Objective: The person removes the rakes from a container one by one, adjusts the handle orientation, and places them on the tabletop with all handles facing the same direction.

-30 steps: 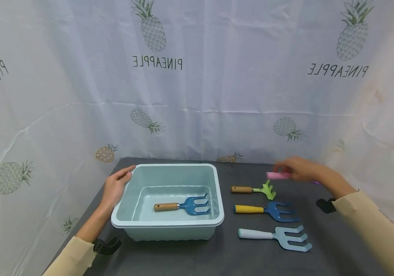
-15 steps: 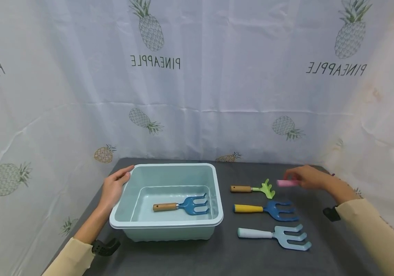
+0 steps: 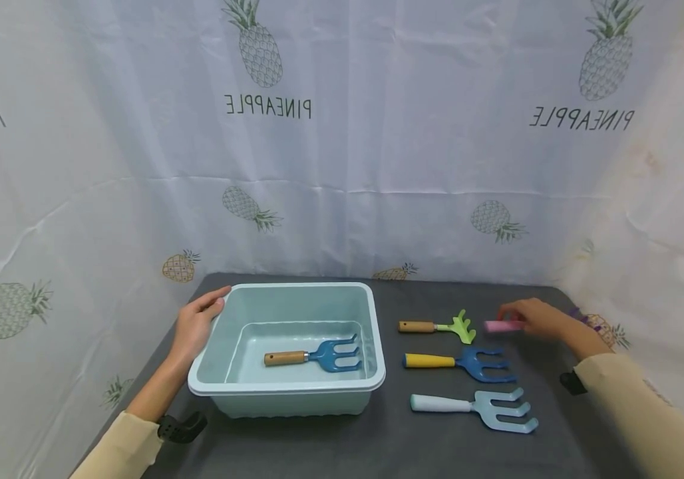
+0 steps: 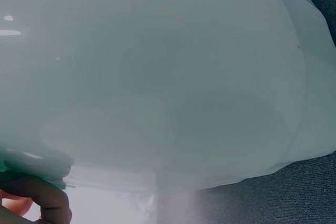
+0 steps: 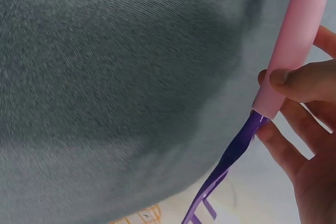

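Note:
My left hand (image 3: pixel 194 326) grips the left rim of a pale green plastic basin (image 3: pixel 294 402), thumb on the rim at its back left corner. In the left wrist view the basin's wall (image 4: pixel 173 77) fills the picture, with curled fingers (image 4: pixel 50 200) at its edge. A blue hand rake (image 3: pixel 335 357) with a wooden handle lies inside the basin. Over the table's back right, my right hand (image 3: pixel 538 318) holds a hand rake with a pink handle (image 3: pixel 502 326). The right wrist view shows thumb and fingers pinching that handle near its purple head (image 5: pixel 239 142).
Three more hand rakes lie in a column right of the basin: a small green one (image 3: pixel 462 327), a blue one with a yellow handle (image 3: pixel 430 360) and a pale blue one (image 3: pixel 440 404). A pineapple-print curtain (image 3: pixel 342 133) surrounds the dark table (image 3: pixel 378 452).
My right hand has carried the pink-handled hand rake rightward, then lowered it toward the table's back right. The left hand stays on the basin's rim. The head view has shifted slightly.

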